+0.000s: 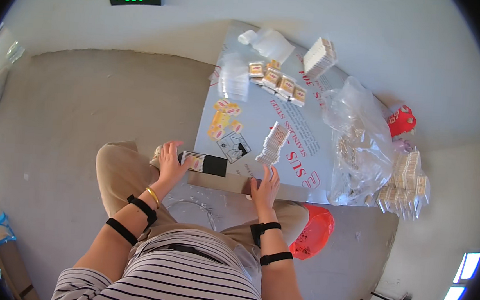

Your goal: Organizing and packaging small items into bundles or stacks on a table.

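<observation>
**Card bundle at the near edge of the sheet, with loose stacks all around**

The black-wrapped bundle of white cards (204, 163) lies across the near left corner of the white printed sheet (303, 138) that carries everything here. The left hand (170, 161) rests on the bundle's left end, fingers spread and laid flat over it rather than closed round it. The right hand (265, 187) is open too, fingers pointing forward, pressing on the sheet's near edge, well apart from the bundle.

As I judge it, the main risk is the bundle fanning out: only one end is held, under a flat hand, so a push or lift from there could let cards slide free of the black band and spill over the corner onto the grey floor (85, 109).

Just beyond, a leaning stack of white cards (274, 143) stands mid-sheet; a nudge of the sheet from the right hand could topple it. Small yellow-and-white packets (224, 118) lie toward the left edge, more boxed packets (276, 80) near the far edge. A clear plastic bag (356, 142) slumps over the right edge beside further card stacks (406, 183), and could snag a passing sleeve.
</observation>
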